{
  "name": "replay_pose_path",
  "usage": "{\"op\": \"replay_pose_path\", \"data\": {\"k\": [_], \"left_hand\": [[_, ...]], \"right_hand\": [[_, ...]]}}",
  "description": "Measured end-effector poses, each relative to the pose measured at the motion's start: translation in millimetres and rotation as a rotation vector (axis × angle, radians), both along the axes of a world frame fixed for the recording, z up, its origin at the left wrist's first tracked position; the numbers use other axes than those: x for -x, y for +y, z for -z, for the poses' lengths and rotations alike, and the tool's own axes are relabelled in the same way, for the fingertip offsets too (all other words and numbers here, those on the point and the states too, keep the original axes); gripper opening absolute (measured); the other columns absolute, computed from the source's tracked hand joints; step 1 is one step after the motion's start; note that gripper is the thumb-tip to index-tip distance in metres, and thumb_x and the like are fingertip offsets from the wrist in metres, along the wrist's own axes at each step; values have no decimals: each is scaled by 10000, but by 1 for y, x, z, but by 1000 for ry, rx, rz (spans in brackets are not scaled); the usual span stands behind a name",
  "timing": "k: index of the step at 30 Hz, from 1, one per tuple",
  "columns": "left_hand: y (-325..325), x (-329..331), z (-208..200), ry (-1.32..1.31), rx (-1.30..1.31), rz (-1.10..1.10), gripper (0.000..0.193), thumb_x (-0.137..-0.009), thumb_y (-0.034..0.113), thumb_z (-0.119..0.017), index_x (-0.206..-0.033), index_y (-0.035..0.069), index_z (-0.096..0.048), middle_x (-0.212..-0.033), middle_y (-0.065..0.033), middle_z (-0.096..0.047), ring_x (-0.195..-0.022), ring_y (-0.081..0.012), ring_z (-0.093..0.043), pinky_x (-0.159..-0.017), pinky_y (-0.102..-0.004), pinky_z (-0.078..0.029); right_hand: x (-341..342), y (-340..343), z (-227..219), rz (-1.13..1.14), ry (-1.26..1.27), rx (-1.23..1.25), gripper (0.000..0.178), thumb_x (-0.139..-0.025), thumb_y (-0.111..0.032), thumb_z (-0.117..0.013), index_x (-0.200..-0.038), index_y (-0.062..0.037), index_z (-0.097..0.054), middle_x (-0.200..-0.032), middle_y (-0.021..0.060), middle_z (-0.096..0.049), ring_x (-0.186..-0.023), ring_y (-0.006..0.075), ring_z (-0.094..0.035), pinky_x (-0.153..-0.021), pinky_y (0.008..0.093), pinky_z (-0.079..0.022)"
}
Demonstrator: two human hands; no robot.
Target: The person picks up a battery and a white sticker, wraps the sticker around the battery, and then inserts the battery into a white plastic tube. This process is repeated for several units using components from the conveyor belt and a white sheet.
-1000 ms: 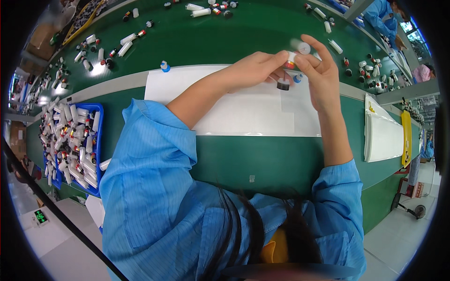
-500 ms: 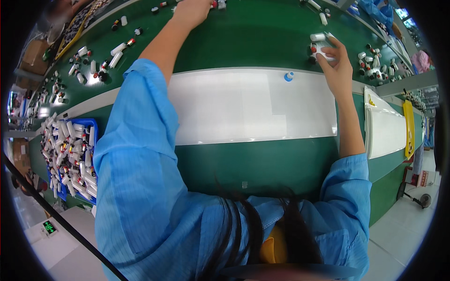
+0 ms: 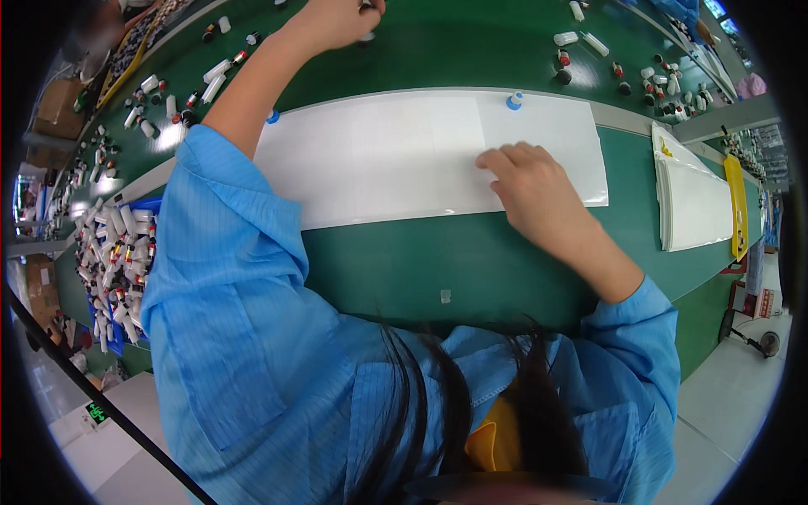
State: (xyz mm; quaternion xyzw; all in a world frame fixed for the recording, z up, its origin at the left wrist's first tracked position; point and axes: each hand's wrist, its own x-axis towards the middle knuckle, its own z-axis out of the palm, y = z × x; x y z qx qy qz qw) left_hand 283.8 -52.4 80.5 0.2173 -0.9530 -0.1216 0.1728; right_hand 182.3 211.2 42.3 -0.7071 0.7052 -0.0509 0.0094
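Observation:
My left hand (image 3: 343, 20) reaches to the far edge of the green table, its fingers closed round a small dark thing, partly cut off by the top of the view. A small pale piece lies just below those fingers. Above the white sheet (image 3: 370, 168) hovers my right hand (image 3: 534, 181), loosely bent, thumb and forefinger apart, with nothing visible in it. On the sheet's far edge stands a small blue-and-white piece (image 3: 514, 101). Another blue piece (image 3: 272, 116) shows at the sheet's left end, beside my left forearm.
Small white bottles and dark caps lie scattered at far left (image 3: 215, 76) and far right (image 3: 594, 43). A blue crate (image 3: 145, 204) heaped with white bottles stands at the left. White sheets (image 3: 699, 202) and a yellow strip (image 3: 736, 206) lie at the right.
My right hand has left the white bottles at the far right and come nearer and leftward, over the sheet. My left hand stays at the far side. The whole view has shifted slightly.

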Motion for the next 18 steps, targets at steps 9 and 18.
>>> {"op": "replay_pose_path", "data": {"k": [9,18], "left_hand": [[-17,-13,76,-38,159,16,263,-760,21,-551,-1022,46,-542,-1043,-155,-502,-881,-342,-553,-767,-401,-462],[-17,-5,61,-268,160,-96,150,-759,111,-599,-882,25,-597,-871,-123,-583,-814,-299,-582,-715,-376,-465]], "right_hand": [[-7,11,4,-145,-59,139,229,-688,30,-533,-903,-22,-474,-786,115,-520,-768,270,-551,-654,367,-461],[48,-11,11,254,-1102,-14,135,-739,-30,-606,-766,-46,-475,-686,27,-560,-618,106,-518,-588,231,-433]]}}
